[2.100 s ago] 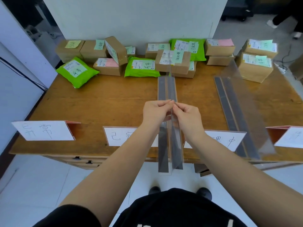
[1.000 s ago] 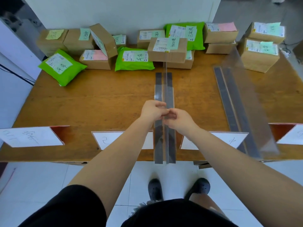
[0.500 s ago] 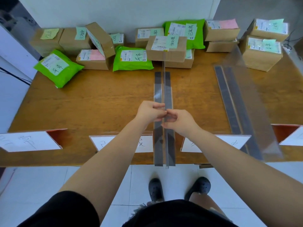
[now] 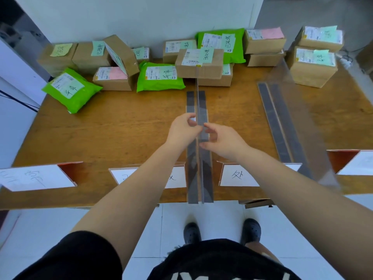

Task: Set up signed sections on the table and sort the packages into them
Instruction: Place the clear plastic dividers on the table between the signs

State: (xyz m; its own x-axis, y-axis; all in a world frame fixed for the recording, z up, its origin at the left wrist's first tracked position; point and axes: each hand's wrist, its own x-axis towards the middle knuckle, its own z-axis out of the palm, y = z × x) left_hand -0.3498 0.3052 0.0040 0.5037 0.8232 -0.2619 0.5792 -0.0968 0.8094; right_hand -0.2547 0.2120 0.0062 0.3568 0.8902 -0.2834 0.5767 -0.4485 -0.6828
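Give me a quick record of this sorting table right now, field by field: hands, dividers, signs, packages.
left hand: left hand pinches the top edge of the middle divider
right hand: right hand pinches the same edge from the other side
middle divider: clear sheet standing upright on grey base strips, running from the near edge of the table towards the boxes
right divider: second clear divider, standing untouched
signs: four white signs along the near edge; leftmost sign
packages: brown boxes and green bags crowded along the far edge, unsorted
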